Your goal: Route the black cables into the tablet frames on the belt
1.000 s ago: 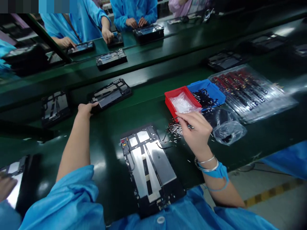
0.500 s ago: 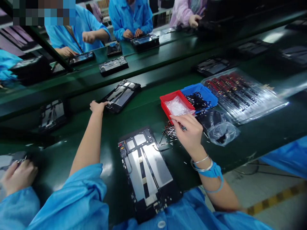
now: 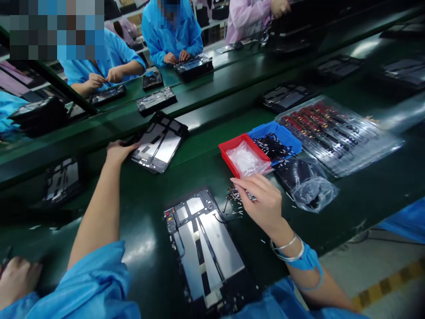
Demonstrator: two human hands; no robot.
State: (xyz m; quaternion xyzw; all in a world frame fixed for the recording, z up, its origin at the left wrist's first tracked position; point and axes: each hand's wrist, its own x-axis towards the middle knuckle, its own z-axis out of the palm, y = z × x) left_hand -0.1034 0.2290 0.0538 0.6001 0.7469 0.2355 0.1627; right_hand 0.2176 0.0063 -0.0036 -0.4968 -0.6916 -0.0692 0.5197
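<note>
Left hand [image 3: 118,151] outstretched, clasping tablet [image 3: 162,141], right hand [image 3: 260,198] pinched, contents unclear

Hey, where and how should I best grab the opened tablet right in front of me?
Likely the middle of the left long edge of the opened tablet, coming from the left. It lies flat, and a black cable sticks out past its upper right edge, near a pile of small parts, so a right-side grip might snag it.
</note>
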